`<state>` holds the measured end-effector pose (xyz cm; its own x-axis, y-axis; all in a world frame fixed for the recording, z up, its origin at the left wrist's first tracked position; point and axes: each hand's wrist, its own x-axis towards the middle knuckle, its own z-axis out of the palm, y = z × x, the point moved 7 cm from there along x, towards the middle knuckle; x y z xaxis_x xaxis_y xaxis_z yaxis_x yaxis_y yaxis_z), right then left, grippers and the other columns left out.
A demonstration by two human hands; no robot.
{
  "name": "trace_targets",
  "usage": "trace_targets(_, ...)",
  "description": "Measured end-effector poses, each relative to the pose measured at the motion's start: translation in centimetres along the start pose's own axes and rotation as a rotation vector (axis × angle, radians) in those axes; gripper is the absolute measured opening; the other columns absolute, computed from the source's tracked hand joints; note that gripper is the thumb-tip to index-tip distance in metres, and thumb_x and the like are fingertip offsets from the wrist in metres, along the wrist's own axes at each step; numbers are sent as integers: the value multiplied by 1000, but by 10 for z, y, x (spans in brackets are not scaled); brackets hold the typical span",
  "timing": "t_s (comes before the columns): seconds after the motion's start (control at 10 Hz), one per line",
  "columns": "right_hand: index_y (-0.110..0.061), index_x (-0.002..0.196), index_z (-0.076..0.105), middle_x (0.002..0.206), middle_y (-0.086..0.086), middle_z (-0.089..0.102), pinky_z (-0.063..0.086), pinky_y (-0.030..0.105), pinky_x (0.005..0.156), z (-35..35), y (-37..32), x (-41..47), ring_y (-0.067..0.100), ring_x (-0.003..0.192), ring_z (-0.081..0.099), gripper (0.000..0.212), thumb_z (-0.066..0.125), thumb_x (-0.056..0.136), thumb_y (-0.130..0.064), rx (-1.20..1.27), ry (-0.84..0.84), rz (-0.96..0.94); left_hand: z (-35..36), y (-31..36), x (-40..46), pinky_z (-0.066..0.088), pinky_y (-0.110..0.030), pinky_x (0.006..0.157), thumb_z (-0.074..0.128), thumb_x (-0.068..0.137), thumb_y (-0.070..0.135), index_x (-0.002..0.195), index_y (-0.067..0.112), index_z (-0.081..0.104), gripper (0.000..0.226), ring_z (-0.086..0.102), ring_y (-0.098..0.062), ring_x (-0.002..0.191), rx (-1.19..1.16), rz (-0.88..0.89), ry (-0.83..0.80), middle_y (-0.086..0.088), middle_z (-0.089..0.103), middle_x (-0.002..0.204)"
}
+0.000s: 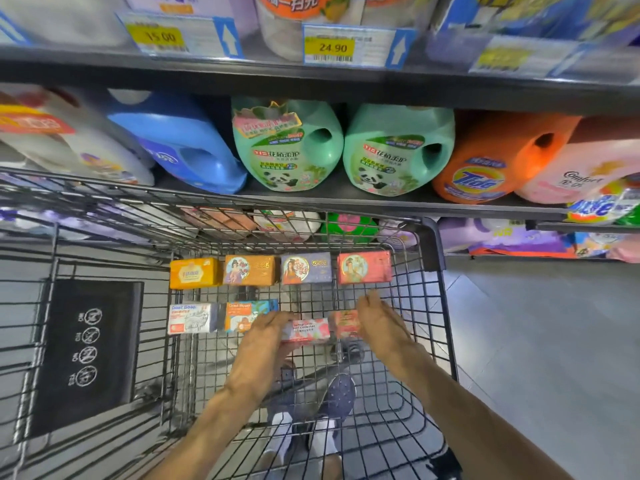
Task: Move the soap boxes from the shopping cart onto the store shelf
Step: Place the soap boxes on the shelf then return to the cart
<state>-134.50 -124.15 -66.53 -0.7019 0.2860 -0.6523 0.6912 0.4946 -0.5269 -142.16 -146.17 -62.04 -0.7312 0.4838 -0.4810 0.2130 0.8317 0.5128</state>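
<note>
We had eight soap boxes on the wire floor of the shopping cart (433,306), two rows of four. Left to right, back row: yellow box (194,273), orange box (250,270), purple box (306,268), red box (364,267); front row: white box (193,318), orange-blue box (246,315), pink box (305,330), red-pink box (344,323). Left hand (265,336) had its fingers curled on the left end of the pink box; right hand (379,323) lay over the red-pink box, and we couldn't tell if its fingers gripped it or just touched. We judged the boxes light, stiff cardboard, slightly glossy, crushable at the corners, best pinched across the short ends or long faces. Nothing was on the store shelf (381,199) yet; that level was packed with detergent jugs (291,147), so free space looked tight. The cart's front rim sat between boxes and shelf, so we'd have to lift over it.
</note>
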Motion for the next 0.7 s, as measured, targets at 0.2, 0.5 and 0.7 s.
trace_targets(0.2,-16,113,60,122,19,57,51,53,94,-33,-32,-46,39,112,57,42,69,78,-38,121,-9,-53,-58,30,-13,58,-29,90,80,82,27,129,30,59,52,65,-3,98,-275,25,-2,21,58,117)
trace_targets(0.5,-23,104,67,84,-4,73,57,37,78,-180,-73,-201,12,80,68,51,89,66,-48,537,248,-75,-177,135,-56,58,-37,88,88,70,34,114,26,69,49,72,-20,102,-659,160,-35,1,76,110)
trace_targets(0.7,-2,110,64,91,4,74,55,17,68,-280,-82,-331,1,76,67,34,74,80,12,743,486,-118,-244,269,-107,57,-27,84,87,69,30,107,29,75,40,71,-14,96,-660,394,-43,5,78,101)
